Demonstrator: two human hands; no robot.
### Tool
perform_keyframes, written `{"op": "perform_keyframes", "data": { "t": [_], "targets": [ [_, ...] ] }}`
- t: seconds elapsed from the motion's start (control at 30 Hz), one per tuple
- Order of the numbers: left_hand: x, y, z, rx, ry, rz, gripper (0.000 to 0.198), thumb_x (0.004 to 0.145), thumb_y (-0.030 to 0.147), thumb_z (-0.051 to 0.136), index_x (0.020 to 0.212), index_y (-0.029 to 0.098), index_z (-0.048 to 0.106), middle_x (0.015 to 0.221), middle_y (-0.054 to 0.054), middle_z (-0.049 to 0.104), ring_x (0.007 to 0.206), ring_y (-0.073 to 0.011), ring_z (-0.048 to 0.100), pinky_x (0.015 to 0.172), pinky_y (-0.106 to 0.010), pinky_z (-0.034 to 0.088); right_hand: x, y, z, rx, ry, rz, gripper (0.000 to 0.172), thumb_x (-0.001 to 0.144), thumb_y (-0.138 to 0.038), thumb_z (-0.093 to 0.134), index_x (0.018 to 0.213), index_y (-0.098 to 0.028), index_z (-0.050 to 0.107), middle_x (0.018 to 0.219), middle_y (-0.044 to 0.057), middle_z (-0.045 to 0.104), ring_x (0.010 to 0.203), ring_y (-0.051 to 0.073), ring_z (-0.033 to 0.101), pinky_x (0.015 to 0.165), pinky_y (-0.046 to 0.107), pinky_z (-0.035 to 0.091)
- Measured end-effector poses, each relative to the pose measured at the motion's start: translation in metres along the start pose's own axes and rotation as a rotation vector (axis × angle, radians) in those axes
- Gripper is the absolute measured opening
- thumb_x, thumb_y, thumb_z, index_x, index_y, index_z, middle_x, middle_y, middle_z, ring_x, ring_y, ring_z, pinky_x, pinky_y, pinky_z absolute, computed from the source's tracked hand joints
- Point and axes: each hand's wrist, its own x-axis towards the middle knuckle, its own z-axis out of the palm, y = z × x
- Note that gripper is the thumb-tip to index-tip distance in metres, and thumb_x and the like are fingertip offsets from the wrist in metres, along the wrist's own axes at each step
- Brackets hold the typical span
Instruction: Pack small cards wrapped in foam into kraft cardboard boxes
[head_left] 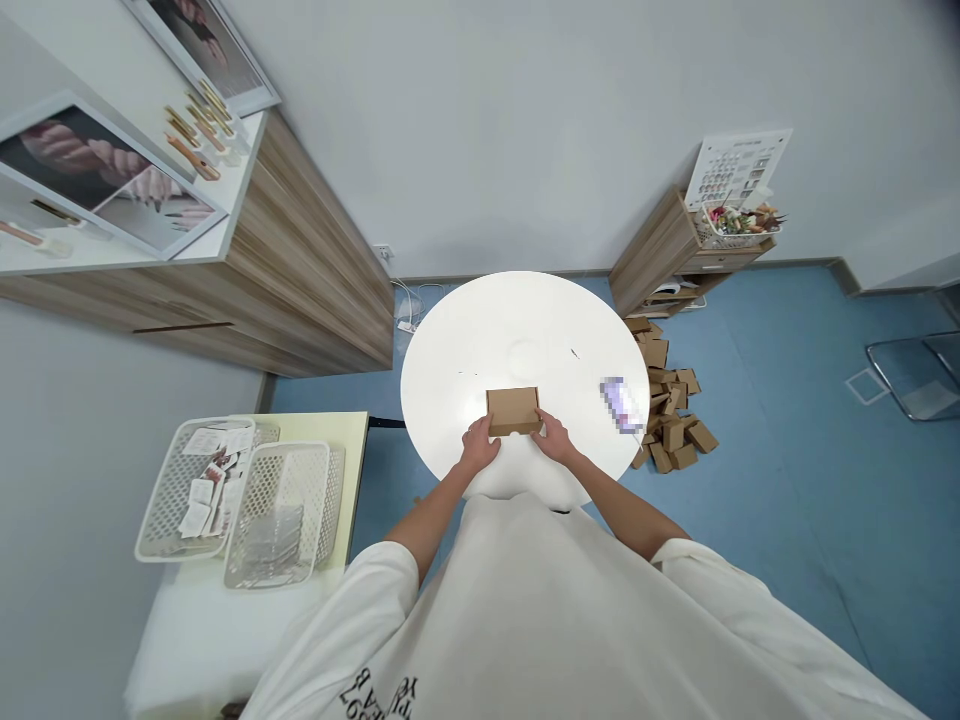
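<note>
A small brown cardboard box lies on the round white table, close to the edge nearest me. My left hand grips its near left corner, fingers along the side. At the near right corner, my right hand holds the same box with the thumb toward the front. The box's top looks closed. What is inside it is hidden.
A blurred-out purple item lies on the table's right. Several cardboard boxes are heaped on the floor beyond it. White baskets stand on a side table at left. Wooden cabinets flank the wall.
</note>
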Motion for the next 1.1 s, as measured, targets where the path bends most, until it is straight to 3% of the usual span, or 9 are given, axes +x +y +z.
{"op": "perform_keyframes", "data": {
  "t": [0.23,0.4,0.6,0.77,1.1],
  "targets": [
    [0.002,0.016,-0.024,-0.068,0.147,0.063,0.087,0.08,0.027,0.065,0.156,0.028,0.022,0.143,-0.011,0.053,0.137,-0.0296,0.044,0.114,-0.046,0.029,0.001,-0.022,-0.02,0.056,0.119,-0.052,0.087,0.075,-0.026,0.061,0.155,-0.03,0.027,0.142,0.008,0.052,0.129,0.029,0.048,0.109,0.049,0.036],
    [0.021,0.02,-0.035,-0.197,0.255,0.038,0.06,0.093,0.033,0.055,0.149,0.024,0.035,0.138,-0.012,0.056,0.13,-0.0258,0.052,0.108,-0.04,0.038,0.014,-0.029,-0.028,0.132,0.182,-0.027,0.068,0.088,-0.039,0.052,0.152,-0.027,0.033,0.137,0.008,0.055,0.128,0.027,0.049,0.11,0.048,0.036],
    [0.041,0.018,-0.035,-0.18,0.323,-0.04,0.029,0.095,0.027,0.051,0.123,0.025,0.06,0.125,-0.009,0.059,0.118,-0.0249,0.057,0.102,-0.038,0.044,0.032,-0.027,-0.025,0.115,0.248,-0.001,0.045,0.092,-0.031,0.045,0.135,-0.024,0.055,0.126,0.008,0.061,0.115,0.024,0.057,0.103,0.041,0.044],
    [0.044,0.018,-0.035,-0.204,0.327,-0.03,0.028,0.091,0.019,0.054,0.117,0.023,0.063,0.111,-0.009,0.058,0.104,-0.0227,0.061,0.097,-0.037,0.048,0.036,-0.03,-0.025,0.116,0.275,-0.007,0.042,0.09,-0.027,0.047,0.129,-0.019,0.059,0.119,0.01,0.057,0.101,0.022,0.06,0.095,0.038,0.049],
    [0.044,0.018,-0.038,-0.222,0.299,0.096,0.036,0.092,0.014,0.05,0.126,0.021,0.06,0.117,-0.009,0.056,0.097,-0.0197,0.062,0.094,-0.034,0.051,0.036,-0.029,-0.023,0.025,0.291,-0.124,0.043,0.093,-0.022,0.043,0.134,-0.022,0.056,0.114,0.009,0.057,0.097,0.022,0.06,0.094,0.038,0.05]
  ]
}}
